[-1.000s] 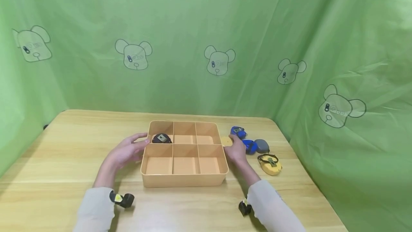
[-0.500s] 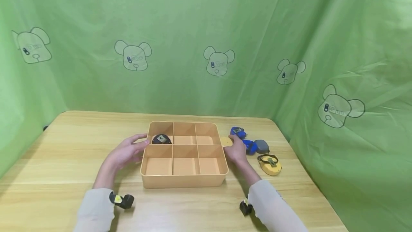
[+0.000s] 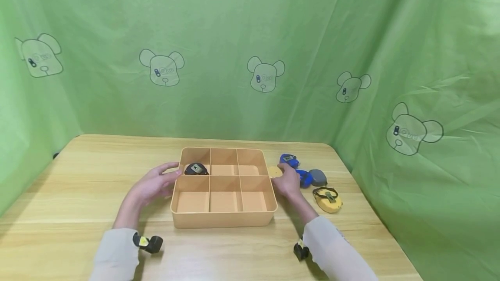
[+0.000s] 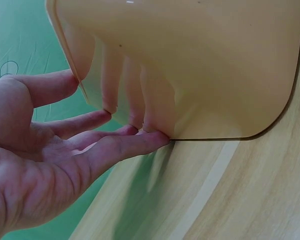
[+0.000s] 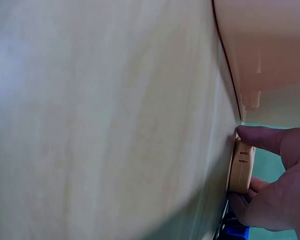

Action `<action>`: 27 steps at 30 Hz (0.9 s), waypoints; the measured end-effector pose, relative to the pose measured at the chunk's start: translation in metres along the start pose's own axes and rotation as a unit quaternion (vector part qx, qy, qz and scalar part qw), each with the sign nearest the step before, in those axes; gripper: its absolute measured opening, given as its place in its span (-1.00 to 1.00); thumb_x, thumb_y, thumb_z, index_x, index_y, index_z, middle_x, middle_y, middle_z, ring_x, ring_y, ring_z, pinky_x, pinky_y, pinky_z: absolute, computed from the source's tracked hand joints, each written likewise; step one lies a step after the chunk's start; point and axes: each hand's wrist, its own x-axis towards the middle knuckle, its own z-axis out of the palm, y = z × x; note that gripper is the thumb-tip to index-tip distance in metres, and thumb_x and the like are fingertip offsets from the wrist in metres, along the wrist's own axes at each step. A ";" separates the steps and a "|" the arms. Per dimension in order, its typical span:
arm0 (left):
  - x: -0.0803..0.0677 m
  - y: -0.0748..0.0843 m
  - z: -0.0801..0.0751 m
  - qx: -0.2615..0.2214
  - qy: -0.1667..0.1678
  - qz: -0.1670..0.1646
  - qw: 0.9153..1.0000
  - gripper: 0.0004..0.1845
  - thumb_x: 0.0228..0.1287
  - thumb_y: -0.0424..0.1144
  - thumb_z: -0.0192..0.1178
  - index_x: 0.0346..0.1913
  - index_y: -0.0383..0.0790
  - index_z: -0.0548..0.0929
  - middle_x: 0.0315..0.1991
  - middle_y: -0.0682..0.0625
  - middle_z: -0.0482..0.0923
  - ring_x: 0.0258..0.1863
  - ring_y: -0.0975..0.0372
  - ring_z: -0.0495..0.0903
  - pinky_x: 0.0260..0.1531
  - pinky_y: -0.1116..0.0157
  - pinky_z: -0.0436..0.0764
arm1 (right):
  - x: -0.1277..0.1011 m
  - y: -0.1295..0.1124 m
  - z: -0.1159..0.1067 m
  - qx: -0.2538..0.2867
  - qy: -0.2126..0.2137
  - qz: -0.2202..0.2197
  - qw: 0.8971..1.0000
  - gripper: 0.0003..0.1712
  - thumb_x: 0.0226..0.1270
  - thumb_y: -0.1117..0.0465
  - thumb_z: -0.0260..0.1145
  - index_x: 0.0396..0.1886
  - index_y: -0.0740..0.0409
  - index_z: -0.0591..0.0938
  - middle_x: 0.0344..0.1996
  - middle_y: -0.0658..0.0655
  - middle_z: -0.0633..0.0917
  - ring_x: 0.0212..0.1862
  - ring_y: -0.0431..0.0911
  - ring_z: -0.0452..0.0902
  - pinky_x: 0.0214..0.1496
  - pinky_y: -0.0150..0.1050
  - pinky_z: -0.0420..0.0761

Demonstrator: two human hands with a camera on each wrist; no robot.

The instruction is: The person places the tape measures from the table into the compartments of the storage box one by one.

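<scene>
- Tan organiser tray (image 3: 223,218), one plain colour throughout.
- Black tape measure (image 3: 196,168) in its far-left compartment.
- Pale yellow round tape measure (image 5: 241,167).
- Two blue tape measures (image 3: 289,159), a grey one (image 3: 318,177), a yellow one (image 3: 329,199) near the table's right edge.
- Light wood-grain table (image 3: 93,172).
- Green backdrop (image 3: 250,47) printed with bear heads.

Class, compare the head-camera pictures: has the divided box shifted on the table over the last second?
No. The divided box keeps its place against the table edge and the yellow tape measure beside it.
</scene>
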 end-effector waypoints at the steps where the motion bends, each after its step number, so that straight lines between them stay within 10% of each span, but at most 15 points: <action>1: 0.000 0.000 0.000 0.001 -0.001 0.000 1.000 -0.23 0.60 -0.10 0.01 0.62 -0.32 -0.10 0.50 -0.43 0.18 0.52 -0.26 0.17 0.46 -0.21 0.29 | 0.000 0.000 0.000 -0.001 -0.001 0.001 1.000 -0.21 0.00 0.29 0.49 0.31 0.37 0.51 0.26 0.44 0.58 0.33 0.41 0.43 0.45 0.28 0.41; 27: 0.000 -0.001 -0.001 0.007 0.000 0.000 1.000 -0.23 0.60 -0.08 0.01 0.62 -0.32 -0.10 0.52 -0.43 0.16 0.53 -0.26 0.15 0.46 -0.19 0.29 | -0.003 -0.014 -0.027 0.004 -0.004 0.000 1.000 -0.14 -0.01 0.21 0.59 0.35 0.32 0.51 0.30 0.38 0.57 0.34 0.33 0.45 0.44 0.18 0.45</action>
